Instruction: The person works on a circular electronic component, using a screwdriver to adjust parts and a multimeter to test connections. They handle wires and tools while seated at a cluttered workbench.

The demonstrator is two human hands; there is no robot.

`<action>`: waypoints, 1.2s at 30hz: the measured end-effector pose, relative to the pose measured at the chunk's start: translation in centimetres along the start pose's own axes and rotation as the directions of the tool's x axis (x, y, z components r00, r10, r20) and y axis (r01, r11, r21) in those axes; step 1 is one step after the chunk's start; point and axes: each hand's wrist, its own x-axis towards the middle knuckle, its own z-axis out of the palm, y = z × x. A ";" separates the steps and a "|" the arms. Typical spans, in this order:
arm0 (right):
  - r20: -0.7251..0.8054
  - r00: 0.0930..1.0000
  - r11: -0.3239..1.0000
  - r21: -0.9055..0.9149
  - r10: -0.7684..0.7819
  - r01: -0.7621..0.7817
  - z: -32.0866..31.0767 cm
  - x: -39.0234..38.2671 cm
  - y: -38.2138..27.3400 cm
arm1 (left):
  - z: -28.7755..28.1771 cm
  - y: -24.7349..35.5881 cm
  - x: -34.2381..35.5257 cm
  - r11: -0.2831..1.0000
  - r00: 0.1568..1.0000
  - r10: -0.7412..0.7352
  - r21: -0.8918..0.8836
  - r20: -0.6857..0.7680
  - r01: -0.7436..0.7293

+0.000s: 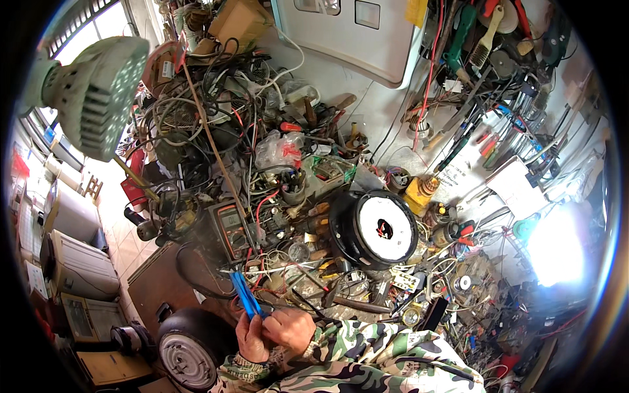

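- At the left hand's [251, 337] fingertips, a blue tool [246, 295], perhaps pliers, points away; these fingers look closed on its near end.
- Just right of them, the right hand [289, 329] is curled; whether it grips anything is hidden.
- Between both hands, the step seems close manipulation, calling for a steady pinch.
- Beyond the fingers, a multimeter [232, 229]; nearer left, a wheel [187, 360]; farther right, a white-faced black drum [370, 232].
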 end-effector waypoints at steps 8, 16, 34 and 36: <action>0.235 0.911 0.868 0.295 0.340 -0.400 -3.4 0.9 4.8 | 2.4 -0.3 2.1 0.995 0.997 -0.079 0.065 0.013 0.078; 0.724 0.593 -0.204 0.678 0.352 -0.706 -4.5 0.5 11.6 | 2.7 0.1 3.6 0.859 0.808 -0.505 0.269 0.304 0.436; 0.754 0.534 -0.236 0.639 0.382 -0.732 -7.5 2.3 18.0 | 3.6 0.4 9.7 0.583 0.811 -0.576 0.748 0.104 0.318; 0.758 0.523 -0.189 0.621 0.389 -0.760 -8.1 2.9 18.7 | 3.9 0.2 10.3 0.622 0.817 -0.567 0.705 0.105 0.341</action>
